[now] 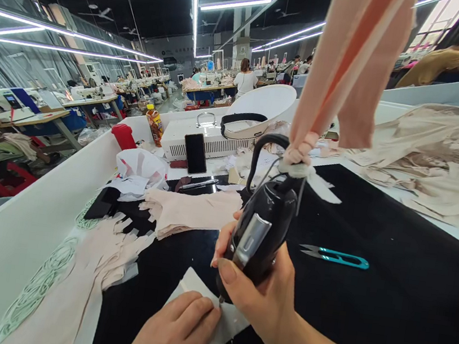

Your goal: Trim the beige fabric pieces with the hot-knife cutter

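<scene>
My right hand (263, 296) is closed around a black handheld electric tool (263, 222) with a silver panel, the thumb lying across its side. The tool hangs from a knotted pink cloth strip (334, 61), and its lower tip meets a pale fabric piece (229, 323) on the black mat. My left hand (179, 330) holds that piece down close to the tip, fingers bent and pressed together; its fingertips are partly hidden. To the right, teal thread snips (335, 257) lie on the mat.
Pale pink fabric stacks (194, 210) lie behind and left of my hands, with mint cord (38, 287) along the white wall. A phone (195, 153) leans on a white metal box (174, 137). Beige cloth (441, 150) is heaped at right. Other people sit farther off.
</scene>
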The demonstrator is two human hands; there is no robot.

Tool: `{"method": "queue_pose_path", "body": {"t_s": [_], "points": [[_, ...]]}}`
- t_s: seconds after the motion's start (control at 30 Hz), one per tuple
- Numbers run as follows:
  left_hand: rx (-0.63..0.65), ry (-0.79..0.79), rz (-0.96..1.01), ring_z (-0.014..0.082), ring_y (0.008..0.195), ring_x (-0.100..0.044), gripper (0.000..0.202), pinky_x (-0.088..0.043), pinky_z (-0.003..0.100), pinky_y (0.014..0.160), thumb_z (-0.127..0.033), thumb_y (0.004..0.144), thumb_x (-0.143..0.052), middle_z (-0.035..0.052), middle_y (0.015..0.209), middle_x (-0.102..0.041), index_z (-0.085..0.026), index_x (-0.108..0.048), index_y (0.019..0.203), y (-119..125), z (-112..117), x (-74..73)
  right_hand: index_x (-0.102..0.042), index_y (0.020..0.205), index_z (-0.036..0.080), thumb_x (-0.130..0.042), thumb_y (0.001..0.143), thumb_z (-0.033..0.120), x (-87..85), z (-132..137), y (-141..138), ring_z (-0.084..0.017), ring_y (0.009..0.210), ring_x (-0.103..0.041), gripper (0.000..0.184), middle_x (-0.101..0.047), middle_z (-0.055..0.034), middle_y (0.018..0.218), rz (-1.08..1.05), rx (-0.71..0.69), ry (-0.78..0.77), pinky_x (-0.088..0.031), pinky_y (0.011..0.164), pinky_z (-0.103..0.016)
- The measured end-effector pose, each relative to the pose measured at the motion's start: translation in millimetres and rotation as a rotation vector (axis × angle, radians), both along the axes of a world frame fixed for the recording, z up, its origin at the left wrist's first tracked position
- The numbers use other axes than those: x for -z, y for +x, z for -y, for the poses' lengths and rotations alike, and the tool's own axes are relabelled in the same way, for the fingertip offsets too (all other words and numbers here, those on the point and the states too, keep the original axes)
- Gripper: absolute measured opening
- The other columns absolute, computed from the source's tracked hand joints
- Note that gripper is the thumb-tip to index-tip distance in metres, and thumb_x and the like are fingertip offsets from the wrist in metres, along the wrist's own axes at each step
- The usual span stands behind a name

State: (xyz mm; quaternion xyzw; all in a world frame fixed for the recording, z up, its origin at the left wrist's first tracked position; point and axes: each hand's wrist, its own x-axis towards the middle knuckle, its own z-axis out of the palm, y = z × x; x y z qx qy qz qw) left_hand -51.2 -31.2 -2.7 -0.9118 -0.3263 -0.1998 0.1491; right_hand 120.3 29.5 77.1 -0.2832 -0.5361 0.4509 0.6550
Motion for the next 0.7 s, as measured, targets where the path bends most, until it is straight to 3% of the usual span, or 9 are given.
{"method": "queue_pose_path", "body": {"t_s": [0.37, 0.53, 0.7], "points": [[0.011, -0.024, -0.003, 0.0215, 0.101, -0.074, 0.030, -0.062, 0.032, 0.094, -0.007, 0.106, -0.041, 0.0095, 0.108, -0.074, -0.009, -0.066, 0.123, -1, -1, 0.9, -0.045, 0.089, 0.027, -0.072, 0.080, 0.023, 6.9, 1, 1, -0.017, 0.055, -0.063, 0.028, -0.065, 0.0007, 0.074, 0.027, 0.006, 0.022, -0.052, 0.052, -0.031], [0.016, -0.002, 0.020, 0.0219, 0.097, -0.074, 0.030, -0.063, 0.034, 0.092, -0.004, 0.106, -0.040, 0.0099, 0.105, -0.074, -0.007, -0.066, 0.119, 0, -2, 2.4, -0.052, 0.093, 0.026, -0.075, 0.080, 0.019, -0.8, 0, 14, -0.015, 0.058, -0.063, 0.027, -0.065, 0.0027, 0.074, -0.023, 0.000, 0.039, -0.056, 0.055, -0.028], [0.014, -0.035, 0.047, 0.0203, 0.093, -0.073, 0.027, -0.063, 0.031, 0.087, -0.008, 0.109, -0.039, 0.0101, 0.102, -0.073, -0.007, -0.065, 0.118, 10, -5, -6.1, -0.057, 0.097, 0.028, -0.074, 0.081, 0.013, -4.6, 2, 28, -0.012, 0.060, -0.063, 0.028, -0.066, 0.0049, 0.077, -0.081, -0.004, 0.080, -0.058, 0.058, -0.023]]}}
